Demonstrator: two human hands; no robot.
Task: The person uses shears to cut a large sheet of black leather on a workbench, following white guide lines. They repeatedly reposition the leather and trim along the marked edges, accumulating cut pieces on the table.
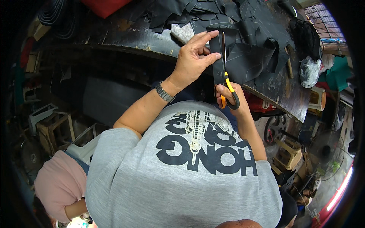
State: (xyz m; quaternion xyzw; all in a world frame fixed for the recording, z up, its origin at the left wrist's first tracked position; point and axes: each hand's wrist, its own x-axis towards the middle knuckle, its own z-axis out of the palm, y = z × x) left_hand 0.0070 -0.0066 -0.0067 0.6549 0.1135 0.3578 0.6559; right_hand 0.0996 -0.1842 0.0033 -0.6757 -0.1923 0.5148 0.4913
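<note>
My left hand (194,55) pinches the left edge of a black strip of leather-like sheet (218,70) between thumb and fingers, holding it up at the table's near edge. A small light chalk mark shows low on the strip. In my right hand (237,95) is a pair of scissors (227,78) with yellow, orange and black handles, my fingers through the loops. Its blades point away from me and run along the strip's right side. How far apart the blades are I cannot tell. More black sheet (247,60) with pale drawn lines lies just right of the blades.
Piled black cut pieces (182,13) cover the far part of the dark worktable (125,41). A wooden stick (289,62) and a clear plastic bag (310,72) sit at the right. A person in a pink top (61,182) is at lower left; a fan (327,152) stands at right.
</note>
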